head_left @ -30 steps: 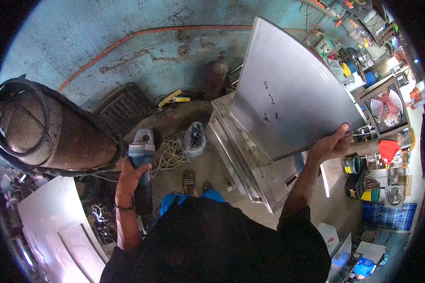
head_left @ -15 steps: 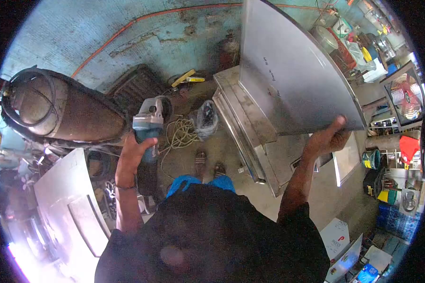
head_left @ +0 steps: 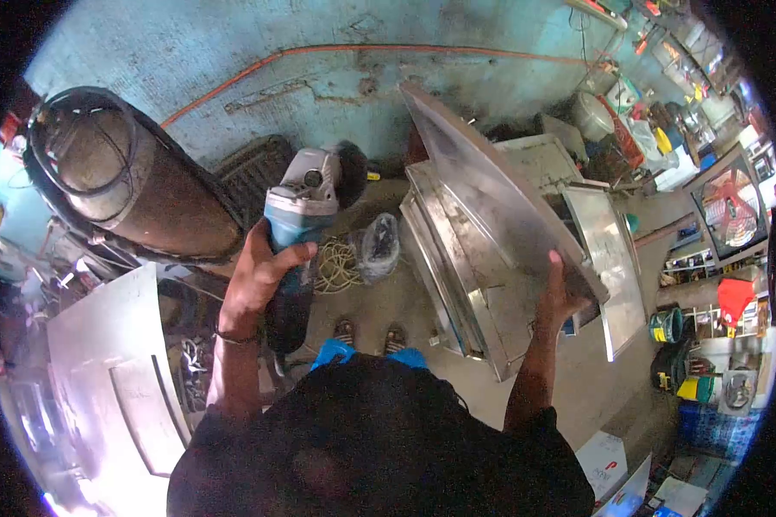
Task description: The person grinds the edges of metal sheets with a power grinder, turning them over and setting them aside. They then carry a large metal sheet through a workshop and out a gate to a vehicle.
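Observation:
My left hand (head_left: 254, 280) is wrapped around the body of a blue and grey angle grinder (head_left: 303, 200), holding it up in front of me. The grinder's dark disc end (head_left: 350, 175) points away toward the wall. On the other side, my right hand (head_left: 560, 297) grips the near corner of a grey sheet-metal panel (head_left: 500, 194), thumb along its edge and the other fingers partly hidden. This panel stands tilted over a stack of metal pieces (head_left: 444, 258).
A large rusty tank (head_left: 164, 198) with a hose lies at left, above a pale metal sheet (head_left: 103, 345). Coiled cord (head_left: 338, 265) and a plastic-wrapped item (head_left: 378, 246) are on the floor. A red fan (head_left: 733, 211) and a leaning metal panel (head_left: 608, 267) are at right.
The panel has swung from nearly face-on to a steep, edge-on tilt, exposing metal pieces behind it. My right hand has moved left and down with it. The grinder is now slightly farther right.

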The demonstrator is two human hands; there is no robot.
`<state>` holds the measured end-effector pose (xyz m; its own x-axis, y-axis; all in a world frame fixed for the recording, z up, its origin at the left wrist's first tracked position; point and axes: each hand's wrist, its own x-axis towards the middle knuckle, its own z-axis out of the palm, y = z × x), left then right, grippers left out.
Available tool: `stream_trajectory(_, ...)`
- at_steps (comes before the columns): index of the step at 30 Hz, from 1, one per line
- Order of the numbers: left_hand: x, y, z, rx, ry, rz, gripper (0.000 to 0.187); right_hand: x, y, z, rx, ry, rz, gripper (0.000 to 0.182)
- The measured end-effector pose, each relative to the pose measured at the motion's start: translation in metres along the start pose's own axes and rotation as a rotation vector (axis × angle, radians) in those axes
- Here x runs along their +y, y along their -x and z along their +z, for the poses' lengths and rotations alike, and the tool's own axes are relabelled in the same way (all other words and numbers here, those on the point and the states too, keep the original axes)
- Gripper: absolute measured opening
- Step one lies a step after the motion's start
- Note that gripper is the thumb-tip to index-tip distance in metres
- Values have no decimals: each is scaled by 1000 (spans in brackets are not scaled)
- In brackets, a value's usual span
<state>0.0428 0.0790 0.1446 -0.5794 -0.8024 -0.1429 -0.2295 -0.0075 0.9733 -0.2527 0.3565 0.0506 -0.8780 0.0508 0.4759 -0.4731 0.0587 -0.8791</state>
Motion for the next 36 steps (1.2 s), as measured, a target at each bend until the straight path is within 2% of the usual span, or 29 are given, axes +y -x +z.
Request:
stream_trajectory(1,12,2,-2,-70,142,10,58,-10,8,0,-66,28,32,32)
stream_trajectory(2,20,4,-5,-63,155,14,58,-19,16,1,-74,27,19,32)
stream_trajectory(4,31,3,-13,-80,165,83,58,-33,29,5,9,175,51,30)
stream_trajectory(5,29,0,-17,-81,217,48,59,-14,32,2,33,210,-45,30)
stream_trajectory(6,32,-3,-20,-81,225,51,59,10,34,-7,32,212,-54,30)
stream_trajectory(9,31,-20,-31,-111,139,232,57,41,43,-17,-35,296,-67,32)
stream_trajectory(11,20,-34,-35,-152,178,241,56,37,50,-10,37,-164,36,33)
stream_trajectory(12,18,-38,-36,-193,215,250,56,42,53,-11,40,-161,35,33)
stream_trajectory(15,23,-41,-40,-215,219,219,56,50,59,-20,85,-81,58,34)
stream_trajectory(17,26,-41,-41,-244,222,166,56,28,64,-22,-52,443,-3,32)
stream_trajectory(18,30,-40,-40,-225,209,184,57,15,66,-16,-50,445,-3,32)
stream_trajectory(20,30,-41,-39,-209,195,202,57,-6,70,-2,-110,135,-61,26)
stream_trajectory(23,24,-48,-37,-203,168,252,56,-7,73,2,-103,21,-19,23)
stream_trajectory(24,23,-49,-37,-220,181,253,55,-6,73,0,-101,22,-18,23)
stream_trajectory(26,20,-53,-36,-237,193,256,55,-5,72,-4,-131,224,-122,22)
stream_trajectory(29,16,-59,-34,-258,191,271,54,-12,72,2,-145,70,-141,20)
stream_trajectory(36,27,-56,-38,-283,168,210,54,-11,74,0,-136,37,-38,17)
